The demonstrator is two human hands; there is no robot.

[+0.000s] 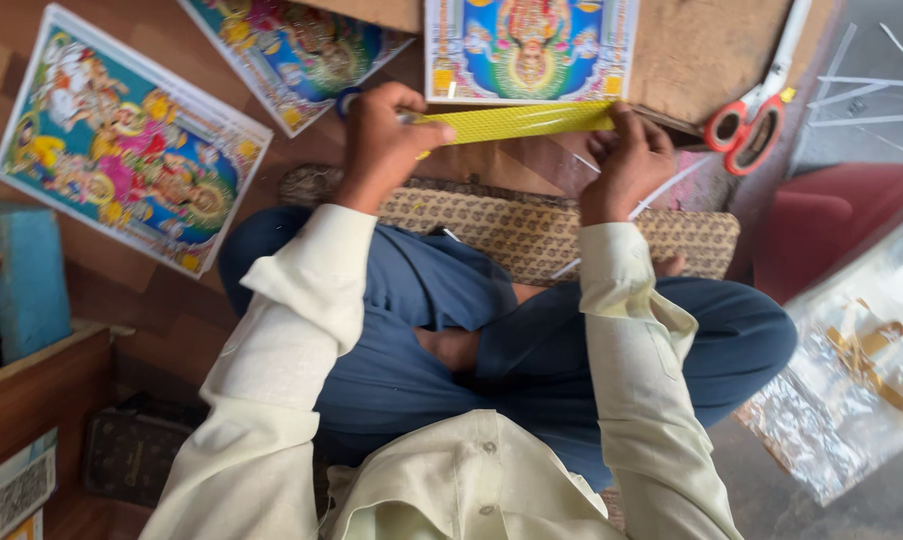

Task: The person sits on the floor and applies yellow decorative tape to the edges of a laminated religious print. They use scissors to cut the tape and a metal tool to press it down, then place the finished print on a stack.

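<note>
Hands stretching a yellow strip [516, 121] taut just near a colourful print [529, 48]: left hand [383, 140] clenching its left end, right hand [629, 160] pinching its right end. Scissors [746, 128] lying at right, another print [126, 145] lying far left on the floor [171, 310].

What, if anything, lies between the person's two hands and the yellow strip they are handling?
Nothing visible does. The left hand and the right hand each already grip an end of the yellow strip, which is stretched between them just below the colourful print. The scissors lie off to the right, apart.
</note>
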